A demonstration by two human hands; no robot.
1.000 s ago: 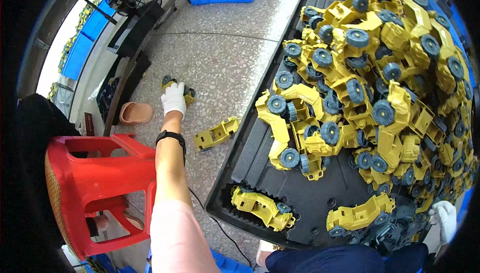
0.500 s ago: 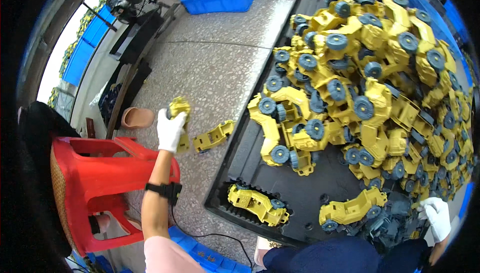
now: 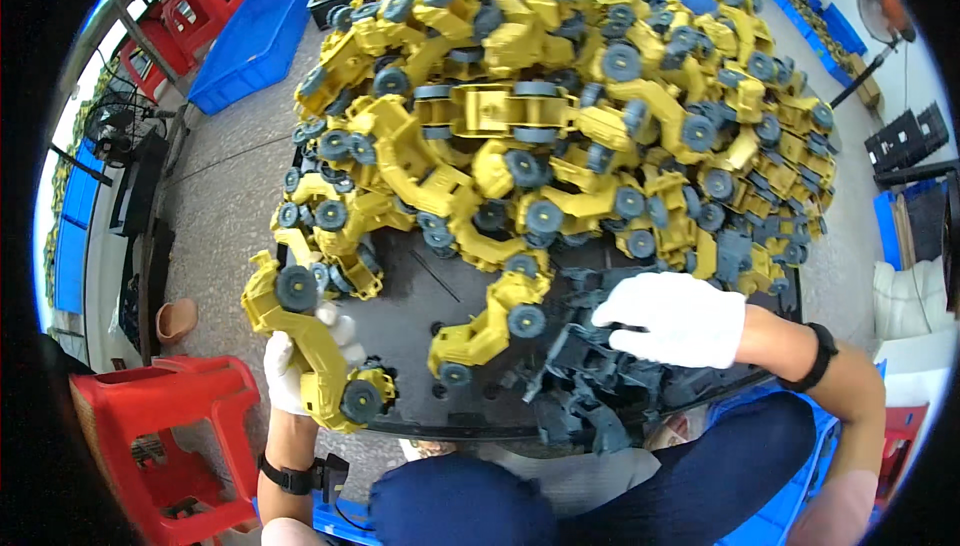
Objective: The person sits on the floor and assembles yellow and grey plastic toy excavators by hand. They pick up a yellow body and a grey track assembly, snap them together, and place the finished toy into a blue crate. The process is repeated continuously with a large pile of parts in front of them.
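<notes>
My left hand [image 3: 284,371], in a white glove, is closed round a yellow toy truck body [image 3: 315,351] with dark grey wheels, above the near left corner of the black tray [image 3: 440,291]. My right hand [image 3: 672,321], also gloved in white, reaches onto a heap of dark grey plastic parts [image 3: 590,376] at the tray's front. Its fingers and thumb are drawn together at the parts; what lies between them I cannot make out. Between both hands another yellow truck body [image 3: 485,331] rests on the tray. Behind it rises a big pile of wheeled yellow truck bodies [image 3: 500,111].
On the left stand a red plastic stool [image 3: 165,386] and, farther off, a blue crate [image 3: 255,51] on the floor. A tan clog [image 3: 177,319] lies beside the stool. Fans [image 3: 115,121] are at both sides. My knees are against the tray's near edge.
The view has turned right. My left hand has come from beside a yellow body over the floor to the tray corner, now holding a truck body. My right hand has moved onto the grey parts.
</notes>
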